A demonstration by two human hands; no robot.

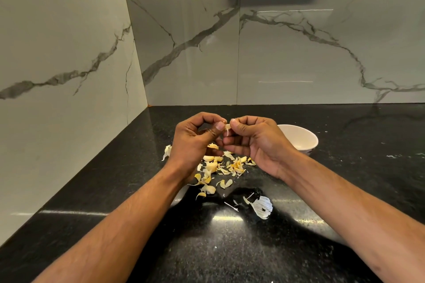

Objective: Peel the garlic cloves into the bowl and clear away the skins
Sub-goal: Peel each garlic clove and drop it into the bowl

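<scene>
**Small clove, papery skin, two-handed pinch**

At frame centre I see the left hand (195,138) and right hand (253,140) both pinching one clove (227,127) at their fingertips. It looks light, firm and slippery; I'd hold its ends. Skins (220,167) litter the tabletop (345,190) below; the bowl (301,138) sits right.

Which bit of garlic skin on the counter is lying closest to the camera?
The big white papery skin, lying alone on the black counter between the forearms. The yellowish skins are smaller and heaped farther back, under the hands.
</scene>
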